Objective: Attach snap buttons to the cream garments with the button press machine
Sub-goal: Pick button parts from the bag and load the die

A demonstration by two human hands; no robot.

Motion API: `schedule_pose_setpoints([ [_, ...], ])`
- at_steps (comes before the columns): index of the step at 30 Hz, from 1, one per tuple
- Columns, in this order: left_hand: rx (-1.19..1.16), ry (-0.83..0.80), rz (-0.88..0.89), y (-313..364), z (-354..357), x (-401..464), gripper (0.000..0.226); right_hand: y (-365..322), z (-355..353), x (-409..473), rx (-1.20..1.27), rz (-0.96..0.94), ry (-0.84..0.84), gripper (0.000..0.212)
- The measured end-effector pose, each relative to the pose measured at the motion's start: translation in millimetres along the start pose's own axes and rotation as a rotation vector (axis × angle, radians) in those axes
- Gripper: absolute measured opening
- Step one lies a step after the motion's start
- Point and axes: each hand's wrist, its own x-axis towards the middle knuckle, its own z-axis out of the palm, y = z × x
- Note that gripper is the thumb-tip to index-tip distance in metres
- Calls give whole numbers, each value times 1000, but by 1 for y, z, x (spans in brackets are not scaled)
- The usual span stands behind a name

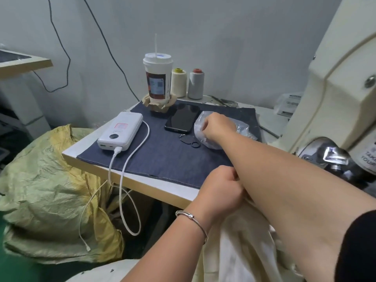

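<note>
A cream garment lies bunched at the bottom right, below the table edge. My left hand, with a silver bangle on the wrist, grips the top of that garment with curled fingers. My right hand reaches across the table into a clear plastic bag lying on the dark blue cloth; its fingers are curled inside the bag and what they hold is hidden. The cream button press machine stands at the right, its metal head just beyond my right forearm.
On the blue cloth lie a black phone, a white power bank with its cable, and dark key tags. A drink cup and two thread cones stand behind. A yellow-green sack fills the left.
</note>
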Motion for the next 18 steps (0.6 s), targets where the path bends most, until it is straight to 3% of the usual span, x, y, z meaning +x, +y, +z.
schedule_pose_setpoints([
  [11,-8,1,-41,-5,2,1,18,0,-6,-2,32,60,-75,30],
  [16,28,19,-31,-5,4,2,34,2,-6,-6,2,24,-62,31],
  [18,46,25,-27,-4,4,3,37,4,-2,-9,14,-12,27,28],
])
